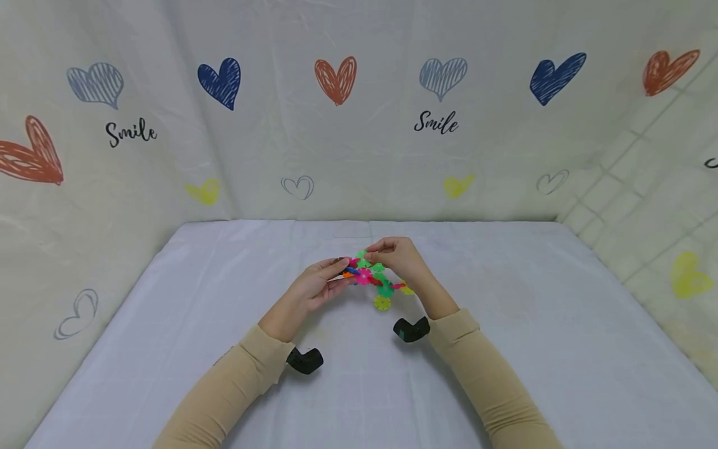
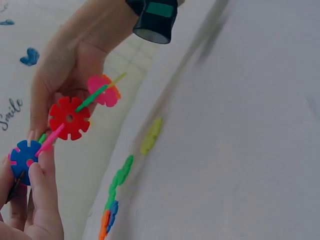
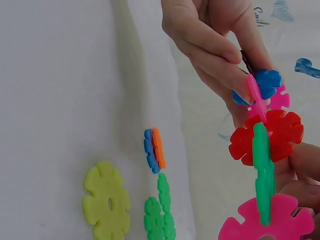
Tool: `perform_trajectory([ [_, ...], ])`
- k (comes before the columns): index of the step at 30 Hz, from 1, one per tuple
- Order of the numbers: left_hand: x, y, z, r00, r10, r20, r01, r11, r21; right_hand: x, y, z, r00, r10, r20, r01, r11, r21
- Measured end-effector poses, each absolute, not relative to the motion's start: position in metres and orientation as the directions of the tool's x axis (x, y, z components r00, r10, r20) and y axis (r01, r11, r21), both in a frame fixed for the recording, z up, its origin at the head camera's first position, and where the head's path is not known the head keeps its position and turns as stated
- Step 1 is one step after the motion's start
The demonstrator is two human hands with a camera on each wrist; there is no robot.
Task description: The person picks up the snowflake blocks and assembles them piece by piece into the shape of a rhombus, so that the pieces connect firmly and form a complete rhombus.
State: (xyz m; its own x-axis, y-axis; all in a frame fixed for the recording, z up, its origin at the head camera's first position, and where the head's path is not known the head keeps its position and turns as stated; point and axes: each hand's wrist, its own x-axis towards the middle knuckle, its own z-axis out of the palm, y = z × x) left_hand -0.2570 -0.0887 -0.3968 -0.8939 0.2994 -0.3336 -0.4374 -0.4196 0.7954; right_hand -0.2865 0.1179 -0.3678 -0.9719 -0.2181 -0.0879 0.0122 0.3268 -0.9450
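Both hands are raised over the table around a chain of slotted plastic flower discs. The left hand [image 1: 320, 284] pinches its blue disc [image 2: 25, 156] between thumb and fingers. From there the chain runs through a pink disc, a red disc [image 3: 267, 136], a green disc [image 3: 262, 175] seen edge-on and another pink disc [image 3: 272, 220]. Beside it, the right hand [image 1: 404, 255] has thumb and finger together on a small green disc [image 2: 42, 138] at the blue one. That green disc is mostly covered by fingers.
Loose discs lie on the white-covered table below the hands: a lime-yellow one [image 3: 105, 202], several green ones [image 3: 154, 220], and an orange one [image 3: 159, 147] against a blue one [image 3: 149, 150]. A cloth wall printed with hearts stands behind. Black wrist cameras [image 1: 412, 329] hang under both forearms.
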Motion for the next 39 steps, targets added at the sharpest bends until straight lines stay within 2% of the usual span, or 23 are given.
perform_trajectory([
  [22,-0.258,-0.094,-0.401,-0.897,0.281,-0.342,-0.434,-0.404,0.805,-0.292,0.126,-0.368,-0.949,-0.310,-0.062,-0.076,0.413,-0.907],
  [32,-0.258,-0.109,-0.397,-0.914,0.248,-0.321,-0.401,-0.439,0.804,-0.289,0.156,-0.363,-0.986,-0.160,0.050,-0.100,0.324,-0.941],
  [39,-0.261,-0.118,-0.394,-0.912,0.247,-0.329,-0.410,-0.493,0.767,-0.282,0.172,-0.370,-0.981,-0.193,0.016,-0.087,0.370,-0.925],
])
